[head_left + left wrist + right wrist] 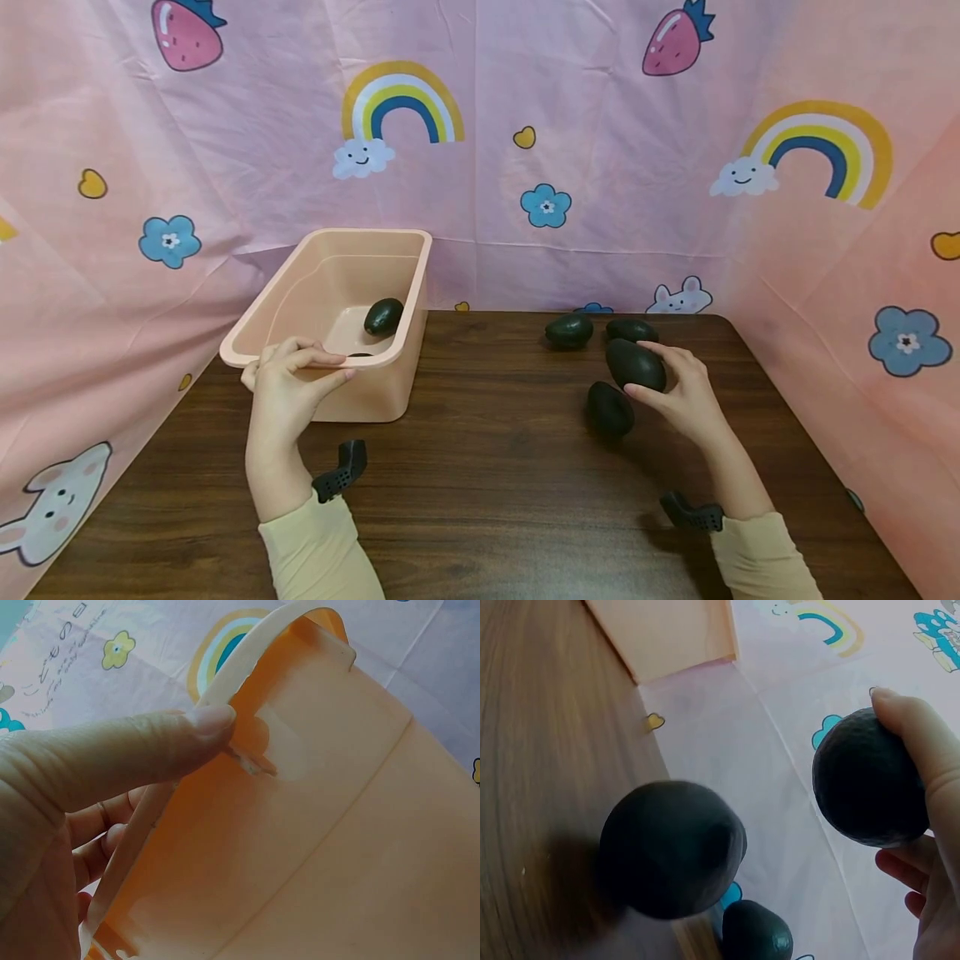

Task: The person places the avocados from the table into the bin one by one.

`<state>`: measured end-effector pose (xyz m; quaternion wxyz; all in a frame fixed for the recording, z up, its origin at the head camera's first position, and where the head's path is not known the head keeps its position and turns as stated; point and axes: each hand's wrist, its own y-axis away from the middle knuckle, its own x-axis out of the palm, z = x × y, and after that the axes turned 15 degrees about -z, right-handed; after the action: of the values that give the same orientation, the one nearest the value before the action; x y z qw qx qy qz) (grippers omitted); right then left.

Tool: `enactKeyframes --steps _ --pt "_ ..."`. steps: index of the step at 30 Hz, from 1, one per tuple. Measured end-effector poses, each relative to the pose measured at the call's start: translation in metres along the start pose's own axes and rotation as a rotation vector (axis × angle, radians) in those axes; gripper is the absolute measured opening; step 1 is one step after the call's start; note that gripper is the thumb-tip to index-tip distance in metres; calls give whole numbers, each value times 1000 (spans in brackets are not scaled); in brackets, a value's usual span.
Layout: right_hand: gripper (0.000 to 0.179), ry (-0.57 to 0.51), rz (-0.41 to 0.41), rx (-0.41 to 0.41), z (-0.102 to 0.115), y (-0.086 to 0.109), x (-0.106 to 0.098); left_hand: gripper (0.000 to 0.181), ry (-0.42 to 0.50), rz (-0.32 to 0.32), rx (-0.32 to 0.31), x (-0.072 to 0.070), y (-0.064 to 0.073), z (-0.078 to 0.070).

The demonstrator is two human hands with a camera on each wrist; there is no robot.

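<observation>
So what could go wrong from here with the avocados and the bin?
First, the right hand holds a rounded avocado between thumb and fingers, so it might slip out. Second, the front avocado on the table lies close by and could get bumped and roll. Third, the left hand grips the bin by its rim, so a hard pull there might tip it.
</observation>
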<state>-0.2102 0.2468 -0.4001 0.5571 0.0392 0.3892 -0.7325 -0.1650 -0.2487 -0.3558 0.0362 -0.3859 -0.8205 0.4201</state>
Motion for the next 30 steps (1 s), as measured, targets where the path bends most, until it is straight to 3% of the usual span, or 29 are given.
enactKeyframes --steps 19,30 --pt "62 -130 -24 -15 38 -9 20 20 -5 2 -19 1 0 1" --pt "59 -183 -23 2 93 -8 17 21 -8 8 -12 1 1 1"
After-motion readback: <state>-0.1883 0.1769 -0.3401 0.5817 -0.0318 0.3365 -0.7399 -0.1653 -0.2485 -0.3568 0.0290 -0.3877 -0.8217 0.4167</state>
